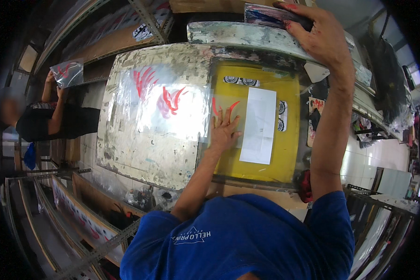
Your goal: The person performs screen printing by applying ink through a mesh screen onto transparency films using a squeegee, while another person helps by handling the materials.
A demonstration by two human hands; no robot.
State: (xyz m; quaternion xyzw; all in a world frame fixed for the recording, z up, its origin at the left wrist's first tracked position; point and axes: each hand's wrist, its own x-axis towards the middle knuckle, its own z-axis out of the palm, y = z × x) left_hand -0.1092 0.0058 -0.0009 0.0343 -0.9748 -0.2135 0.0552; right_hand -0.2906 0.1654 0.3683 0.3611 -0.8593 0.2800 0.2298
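Observation:
My left hand (225,133) lies flat with fingers spread on a clear plastic sheet (233,103) with a red printed mark. That sheet overlaps the left part of a yellow printing screen (228,161). A white paper strip (259,126) lies on the screen, right of my fingers. Black-and-white printed patches (241,80) show above and beside the strip. At the far side, my right hand (318,37) is closed around the right end of an ink-stained squeegee (266,16), its thumb on the near face. More clear sheets with red prints (172,100) lie on the worn table (126,149).
A paint-spattered white beam (228,33) runs along the table's far edge. On the left, another person (56,119) in black holds up a clear printed sheet (66,74). Racks with boards (84,210) stand at the lower left. Dark plastic bags (392,93) hang at the right.

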